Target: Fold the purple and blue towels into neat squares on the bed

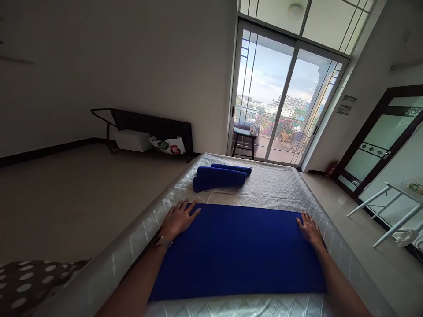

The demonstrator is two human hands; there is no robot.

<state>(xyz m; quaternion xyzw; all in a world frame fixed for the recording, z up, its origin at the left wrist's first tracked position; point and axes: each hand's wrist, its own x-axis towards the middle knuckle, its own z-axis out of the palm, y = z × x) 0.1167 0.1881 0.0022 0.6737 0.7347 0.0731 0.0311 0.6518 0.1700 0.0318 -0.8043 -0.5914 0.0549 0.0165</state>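
A blue cloth lies spread flat on the mattress in front of me. My left hand rests on its far left corner, fingers spread and palm down. At the far right corner, my right hand lies flat with its fingers stretched out. Both hands press on the cloth from above without gripping it. Beyond its far edge sit two folded or rolled blue cloths, one behind the other. A band circles my left wrist.
Left on the floor stands a low black bench with a white box and a printed bag. A stool is near the sliding glass door. A pale table stands right; polka-dot fabric lies lower left.
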